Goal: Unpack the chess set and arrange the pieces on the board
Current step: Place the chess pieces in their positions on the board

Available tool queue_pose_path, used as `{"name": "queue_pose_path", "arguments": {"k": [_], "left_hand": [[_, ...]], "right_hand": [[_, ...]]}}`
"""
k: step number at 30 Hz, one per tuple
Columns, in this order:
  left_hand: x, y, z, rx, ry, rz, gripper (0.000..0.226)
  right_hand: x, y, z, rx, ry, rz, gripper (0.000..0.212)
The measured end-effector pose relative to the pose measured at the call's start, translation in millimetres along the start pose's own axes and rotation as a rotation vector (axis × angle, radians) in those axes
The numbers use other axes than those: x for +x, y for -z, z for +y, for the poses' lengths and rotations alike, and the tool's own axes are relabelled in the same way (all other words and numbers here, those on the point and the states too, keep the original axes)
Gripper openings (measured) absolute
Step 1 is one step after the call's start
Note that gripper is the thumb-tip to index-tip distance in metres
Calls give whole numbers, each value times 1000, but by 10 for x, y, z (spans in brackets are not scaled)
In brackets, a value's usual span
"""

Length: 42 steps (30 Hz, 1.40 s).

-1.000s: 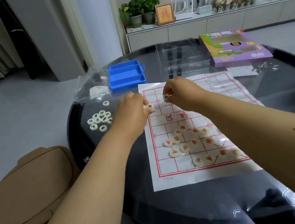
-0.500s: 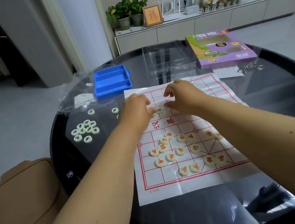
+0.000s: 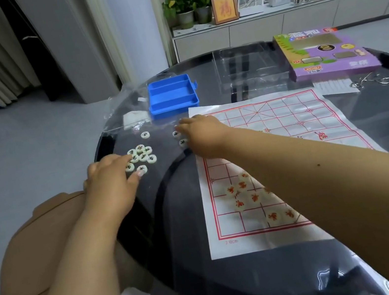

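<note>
A white paper chess board (image 3: 289, 115) with red lines lies on the round dark glass table (image 3: 181, 227). Several red-marked round pieces (image 3: 246, 194) sit bunched near the board's near edge, partly hidden under my right forearm. A cluster of black-marked pieces (image 3: 142, 155) lies on the glass left of the board. My left hand (image 3: 109, 180) reaches into that cluster with its fingertips touching the nearest pieces. My right hand (image 3: 202, 134) stretches left past the board's corner, fingers over two loose black-marked pieces (image 3: 182, 142). One more piece (image 3: 145, 135) lies alone behind the cluster.
A blue compartment tray (image 3: 171, 94) stands behind the pieces, with a clear plastic bag (image 3: 131, 118) to its left. A clear lid (image 3: 250, 72), a purple game box (image 3: 325, 56) and metal rings (image 3: 369, 82) lie at the back. A tan stool (image 3: 38, 253) stands left of the table.
Both hands have left the board's middle and swung left, off the paper, to the black-marked pieces on the glass. The view has turned left with them.
</note>
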State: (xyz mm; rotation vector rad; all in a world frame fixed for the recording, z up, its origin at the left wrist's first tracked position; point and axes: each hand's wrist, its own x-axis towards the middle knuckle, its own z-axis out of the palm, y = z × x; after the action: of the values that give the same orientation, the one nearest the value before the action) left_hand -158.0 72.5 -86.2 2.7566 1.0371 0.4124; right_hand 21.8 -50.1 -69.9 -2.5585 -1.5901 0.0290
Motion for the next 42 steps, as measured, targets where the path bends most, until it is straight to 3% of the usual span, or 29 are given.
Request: {"name": "queue_pose_path", "arguments": {"k": [5, 10, 13, 16, 23, 34, 38, 42], "left_hand": [[-17, -85, -144, -74, -86, 19, 37], [-31, -90, -114, -116, -138, 51, 32], [-28, -96, -75, -141, -136, 66, 38], [-2, -132, -28, -168, -133, 66, 39], [54, -180, 45, -226, -131, 64, 20], [57, -198, 120, -196, -151, 30, 20], [143, -115, 395, -284, -184, 90, 19], [311, -132, 894, -269, -234, 33, 22]], "right_hand": [[76, -64, -98, -133, 38, -111, 56], [40, -101, -196, -95, 141, -53, 39], [37, -76, -244, 58, 83, -59, 35], [49, -71, -280, 183, -1, -8, 48], [104, -116, -371, 230, -96, 29, 36], [109, -90, -408, 215, -86, 39, 28], [-64, 162, -136, 338, -143, 109, 21], [-295, 318, 403, 341, -301, 153, 24]]}}
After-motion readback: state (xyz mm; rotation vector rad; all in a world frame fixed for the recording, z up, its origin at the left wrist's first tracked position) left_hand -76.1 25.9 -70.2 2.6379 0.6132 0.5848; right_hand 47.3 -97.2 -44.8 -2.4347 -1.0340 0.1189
